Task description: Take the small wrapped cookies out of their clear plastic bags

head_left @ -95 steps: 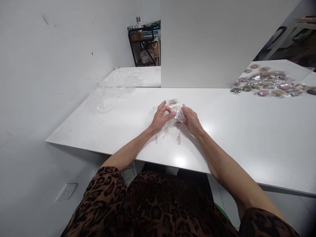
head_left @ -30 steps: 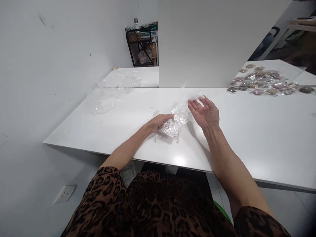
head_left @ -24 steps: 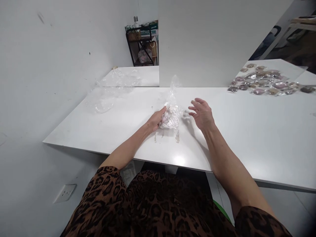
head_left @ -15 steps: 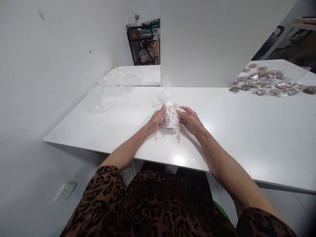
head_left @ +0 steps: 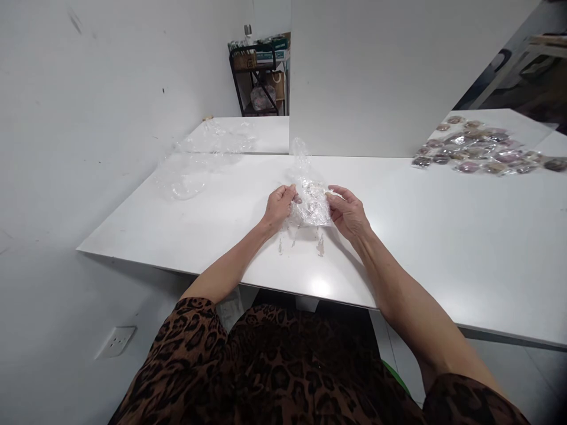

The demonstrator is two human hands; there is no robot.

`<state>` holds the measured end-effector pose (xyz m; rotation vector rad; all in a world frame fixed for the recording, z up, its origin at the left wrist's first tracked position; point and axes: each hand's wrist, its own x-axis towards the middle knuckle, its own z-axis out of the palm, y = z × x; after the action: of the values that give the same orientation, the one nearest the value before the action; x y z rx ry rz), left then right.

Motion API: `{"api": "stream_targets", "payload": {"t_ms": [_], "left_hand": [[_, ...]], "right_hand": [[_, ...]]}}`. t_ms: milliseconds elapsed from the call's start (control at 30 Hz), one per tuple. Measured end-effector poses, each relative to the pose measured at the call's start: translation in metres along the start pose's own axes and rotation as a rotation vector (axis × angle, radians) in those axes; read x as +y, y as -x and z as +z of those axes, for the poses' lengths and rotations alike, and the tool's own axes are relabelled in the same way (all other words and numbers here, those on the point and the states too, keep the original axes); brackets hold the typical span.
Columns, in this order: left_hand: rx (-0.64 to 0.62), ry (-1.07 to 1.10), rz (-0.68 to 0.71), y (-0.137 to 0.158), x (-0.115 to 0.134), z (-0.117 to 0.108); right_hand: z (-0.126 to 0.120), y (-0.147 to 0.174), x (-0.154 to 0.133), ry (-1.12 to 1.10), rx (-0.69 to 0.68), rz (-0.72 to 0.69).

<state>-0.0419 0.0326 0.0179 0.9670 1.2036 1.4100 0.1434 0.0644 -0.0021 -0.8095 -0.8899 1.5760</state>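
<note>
A crinkled clear plastic bag [head_left: 313,203] is held between my two hands over the white table [head_left: 230,236]. My left hand [head_left: 280,203] is closed on its left side, thumb and fingers pinching the film. On the other side, my right hand [head_left: 348,211] pinches the bag's right edge between thumb and fingertips. A loose clear flap of film [head_left: 302,156] stretches away from the bag toward the upright white panel. Glare on the plastic keeps me from making out what, if anything, lies inside.
Loose clear plastic film [head_left: 190,171] lies on the table's left part. Several small wrapped packets [head_left: 487,147] are piled at the back right. A white panel [head_left: 376,77] stands along the back edge, and a black shelf rack [head_left: 252,71] is behind it. Brownish marks [head_left: 321,243] show near me.
My hands have moved slightly apart, the right one going right. The bag between them is spread wider and has shifted a little to the right.
</note>
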Motion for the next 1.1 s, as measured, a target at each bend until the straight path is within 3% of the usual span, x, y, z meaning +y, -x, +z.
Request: {"api": "stream_targets", "payload": {"t_ms": [167,300,500,600,733,800,867,967,1000,1033,1100], "left_hand": [[0.006,0.078,-0.058,0.006,0.007,0.006],[0.084,0.114,-0.111,0.008,0.011,0.009],[0.181,0.106,-0.183,-0.003,0.005,0.003],[0.218,0.190,-0.238,-0.010,-0.001,-0.002],[0.249,0.238,-0.237,-0.015,-0.004,-0.009],[0.230,0.240,-0.215,-0.016,-0.004,-0.012],[0.203,0.256,-0.193,-0.016,-0.004,-0.013],[0.150,0.252,-0.133,-0.014,-0.004,-0.009],[0.124,0.235,-0.111,-0.012,-0.004,-0.007],[0.091,0.214,-0.097,-0.009,-0.004,-0.004],[0.010,0.172,-0.089,-0.003,-0.003,0.001]], "right_hand": [[0.002,0.004,0.000,0.101,-0.089,0.017],[0.001,0.003,0.005,0.184,-0.119,-0.020],[0.001,0.009,-0.001,0.255,-0.049,-0.299],[0.002,0.023,-0.017,0.253,-0.265,-0.259],[0.004,0.038,-0.032,0.398,-0.864,0.051],[0.005,0.038,-0.030,0.445,-1.009,0.138],[0.007,0.034,-0.023,0.420,-0.830,0.064],[0.007,0.023,-0.009,0.344,-0.296,-0.112],[0.007,0.019,-0.005,0.337,-0.179,-0.124],[0.007,0.017,-0.001,0.340,-0.117,-0.111],[0.007,0.015,0.006,0.353,-0.123,-0.050]]}}
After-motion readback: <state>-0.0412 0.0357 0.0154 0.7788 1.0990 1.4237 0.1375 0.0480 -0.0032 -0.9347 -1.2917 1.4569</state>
